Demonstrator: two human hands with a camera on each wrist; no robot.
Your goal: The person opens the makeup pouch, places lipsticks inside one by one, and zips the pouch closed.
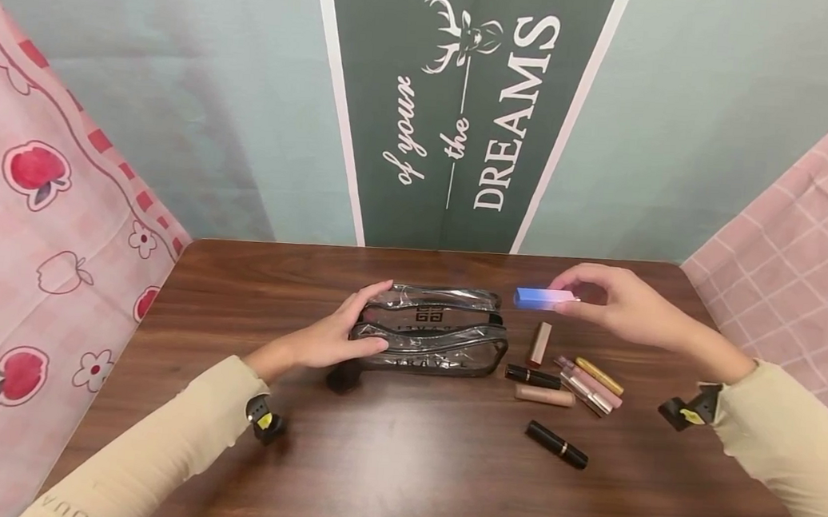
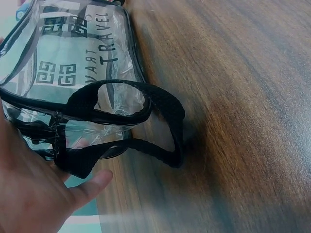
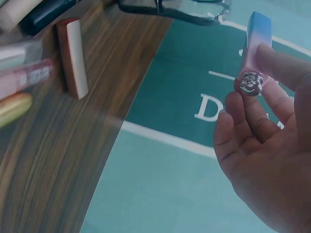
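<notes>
My right hand (image 1: 616, 305) pinches a square blue-to-pink lipstick tube (image 1: 537, 298) between thumb and fingers, raised near the table's back edge. In the right wrist view its silver round end (image 3: 251, 83) faces the camera. Over the left end of a clear cosmetic pouch (image 1: 436, 360) lies my left hand (image 1: 332, 334), thumb at the front and fingers at the back, holding it. The pouch has black piping, dark print and a top that gapes. Its black strap loop (image 2: 172, 121) sticks out beside the left thumb in the left wrist view.
Right of the pouch lie a small brown-and-pink tube (image 1: 540, 344), a black tube (image 1: 532, 376), a beige tube (image 1: 544, 396), a gold tube (image 1: 599, 375) and pinkish tubes (image 1: 588, 389). Another black tube (image 1: 556, 445) is nearer the front. Fabric (image 1: 460, 117) hangs behind the table.
</notes>
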